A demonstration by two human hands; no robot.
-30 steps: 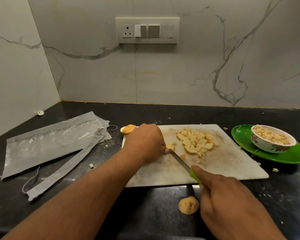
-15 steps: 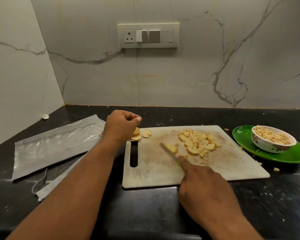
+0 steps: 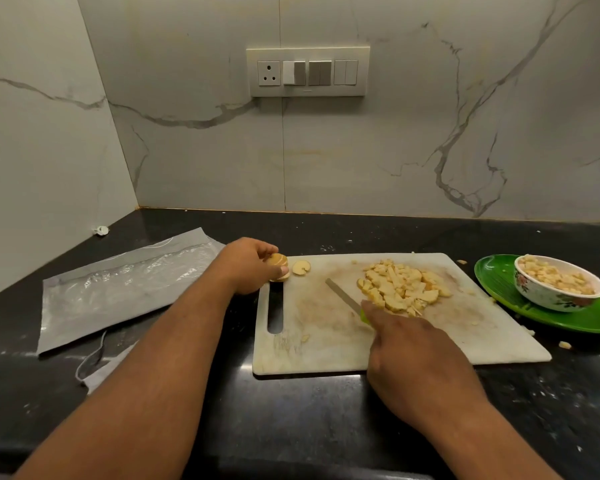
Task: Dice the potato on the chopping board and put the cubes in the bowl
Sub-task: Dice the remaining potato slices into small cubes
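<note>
A white chopping board (image 3: 326, 344) lies on the black counter. At its far left corner my left hand (image 3: 246, 265) grips a small stack of potato slices (image 3: 278, 262); one loose slice (image 3: 301, 267) lies beside them. A heap of cut potato pieces (image 3: 402, 287) sits on the board's middle right. My right hand (image 3: 416, 362) holds a green-handled knife (image 3: 342, 295), its blade flat on the board and pointing left of the heap. A floral bowl (image 3: 555, 292) with potato cubes stands on a green plate (image 3: 568, 320) to the right.
A grey plastic bag (image 3: 118, 289) lies left of the board. Small potato bits (image 3: 565, 344) are scattered on the counter near the plate. A switch panel (image 3: 307, 71) is on the marble wall behind. The counter's front edge runs below my arms.
My left hand left the board's middle and went to the far left corner, taking hold of the slice stack. My right hand and knife pushed a piece rightward into the heap.
</note>
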